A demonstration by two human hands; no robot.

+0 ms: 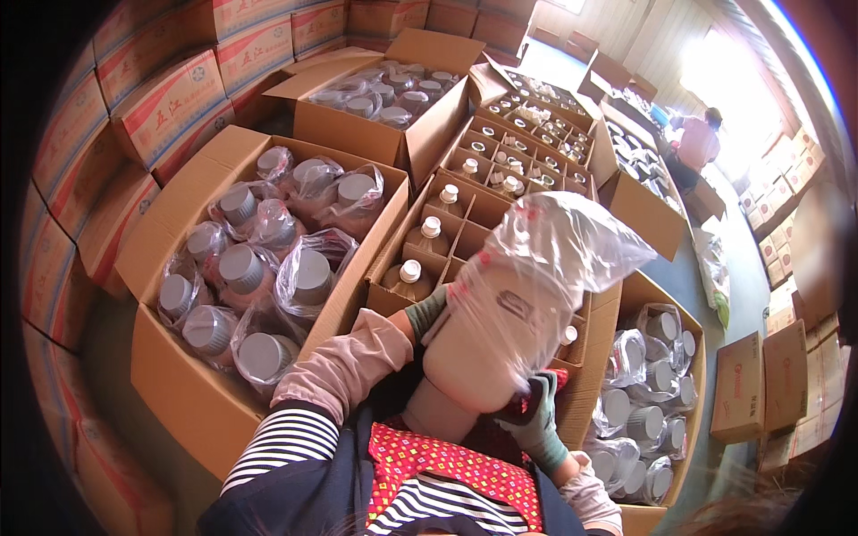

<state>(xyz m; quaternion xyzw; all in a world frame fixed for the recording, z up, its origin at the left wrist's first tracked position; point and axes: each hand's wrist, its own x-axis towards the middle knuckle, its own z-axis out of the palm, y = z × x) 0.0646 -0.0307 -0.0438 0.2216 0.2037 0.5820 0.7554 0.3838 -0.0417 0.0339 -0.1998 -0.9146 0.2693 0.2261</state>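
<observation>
A large pale beige plastic bottle (469, 371) is tilted in front of my chest, its narrower end toward me. A clear plastic bag (581, 237) covers its far end and sticks out past it. My left hand (426, 314), in a green glove, grips the bottle's left side, fingers partly hidden behind it. At the right side, my gloved right hand (536, 418) has its fingers bent against the bag's edge and the bottle. Beyond them, a divided carton (487, 210) holds brown bottles with white caps, several compartments vacant.
Left stands an open carton (228, 147) of bagged, grey-capped bottles; another carton (429, 134) lies behind it. A further carton (684, 456) of bagged bottles is at my right. Stacked closed boxes (174, 112) line the left wall. A person (695, 147) stands far right near a bright window.
</observation>
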